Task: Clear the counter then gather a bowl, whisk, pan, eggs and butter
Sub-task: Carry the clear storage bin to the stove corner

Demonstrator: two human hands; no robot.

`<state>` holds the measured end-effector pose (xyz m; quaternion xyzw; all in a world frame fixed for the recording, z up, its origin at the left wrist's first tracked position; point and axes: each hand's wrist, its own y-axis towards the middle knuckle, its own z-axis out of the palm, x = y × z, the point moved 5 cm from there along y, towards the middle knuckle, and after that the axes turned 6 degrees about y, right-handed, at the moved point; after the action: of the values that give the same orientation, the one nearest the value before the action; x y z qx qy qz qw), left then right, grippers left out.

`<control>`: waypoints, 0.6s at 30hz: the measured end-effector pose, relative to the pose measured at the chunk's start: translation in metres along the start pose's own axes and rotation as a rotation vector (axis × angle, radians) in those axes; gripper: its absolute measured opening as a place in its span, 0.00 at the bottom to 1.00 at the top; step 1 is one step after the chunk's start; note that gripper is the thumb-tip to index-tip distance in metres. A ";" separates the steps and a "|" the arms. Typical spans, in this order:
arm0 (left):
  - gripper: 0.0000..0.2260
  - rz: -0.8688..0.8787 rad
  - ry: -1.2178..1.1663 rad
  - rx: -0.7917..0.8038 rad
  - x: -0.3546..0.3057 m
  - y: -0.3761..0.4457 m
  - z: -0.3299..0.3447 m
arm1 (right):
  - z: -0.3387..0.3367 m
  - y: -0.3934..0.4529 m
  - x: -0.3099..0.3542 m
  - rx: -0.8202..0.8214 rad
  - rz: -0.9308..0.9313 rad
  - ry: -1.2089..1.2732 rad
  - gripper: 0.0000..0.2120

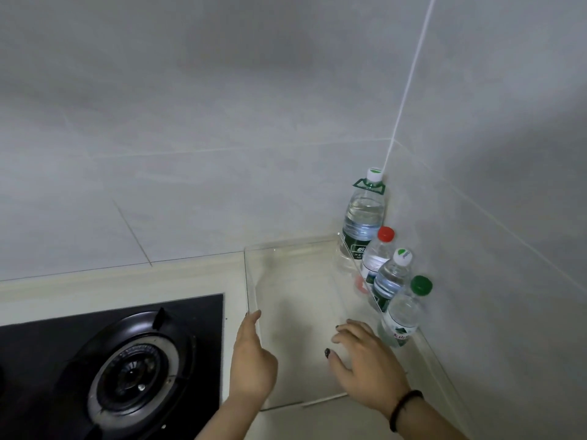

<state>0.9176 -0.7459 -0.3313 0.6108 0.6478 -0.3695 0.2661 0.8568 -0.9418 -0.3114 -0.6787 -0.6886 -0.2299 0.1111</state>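
Observation:
A clear, empty plastic box [287,246] stands on the pale counter [320,422] in the corner, to the right of the stove. My left hand [251,354] lies with straight fingers against the box's left wall. My right hand [365,360], a dark band on its wrist, hovers with spread, relaxed fingers at the box's right wall, near its front corner; I cannot tell if it touches. Neither hand holds anything. No bowl, whisk, pan, eggs or butter is in view.
Several water bottles stand in a row along the right wall, just behind the box: a tall one [362,217] in the corner, a red-capped one [378,255], a white-capped one [391,281] and a green-capped one [405,312]. A black gas hob with a burner [133,373] fills the lower left. Tiled walls close off the back and right.

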 end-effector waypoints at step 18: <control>0.34 0.001 0.165 0.023 -0.018 0.056 0.010 | 0.003 0.051 -0.029 -0.038 0.111 -0.006 0.22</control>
<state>0.9742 -0.7656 -0.3316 0.6425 0.6630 -0.3252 0.2048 0.9091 -0.9670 -0.3190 -0.7186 -0.6457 -0.2343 0.1085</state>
